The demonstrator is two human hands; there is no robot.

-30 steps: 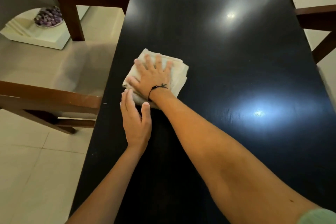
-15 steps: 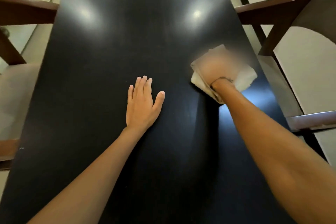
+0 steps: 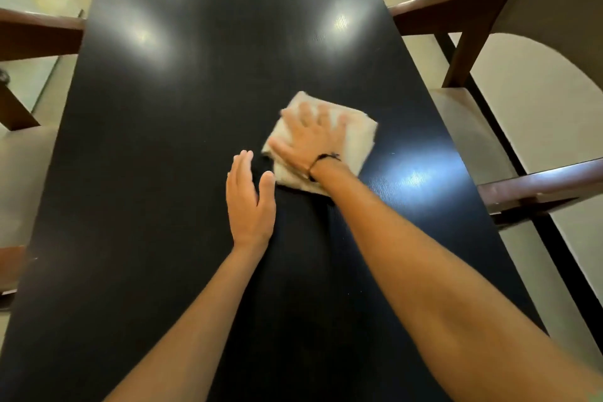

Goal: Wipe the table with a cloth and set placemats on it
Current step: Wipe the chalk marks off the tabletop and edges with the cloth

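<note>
A folded off-white cloth (image 3: 355, 137) lies on the glossy black table (image 3: 195, 108), a little right of the middle. My right hand (image 3: 310, 140) presses flat on top of it with fingers spread, blurred by motion; a dark band circles the wrist. My left hand (image 3: 249, 206) rests flat on the bare tabletop just left of the cloth's near corner, fingers together, holding nothing. No placemats are in view.
A wooden chair with a grey seat (image 3: 466, 127) stands against the table's right edge. Another chair's wooden arm (image 3: 39, 33) meets the left edge. Pale tiled floor lies on both sides. Ceiling lights reflect in the tabletop.
The cloth went from the table's left edge to the right edge under my right hand, then came back left toward the middle. My left hand has stayed flat on the table.
</note>
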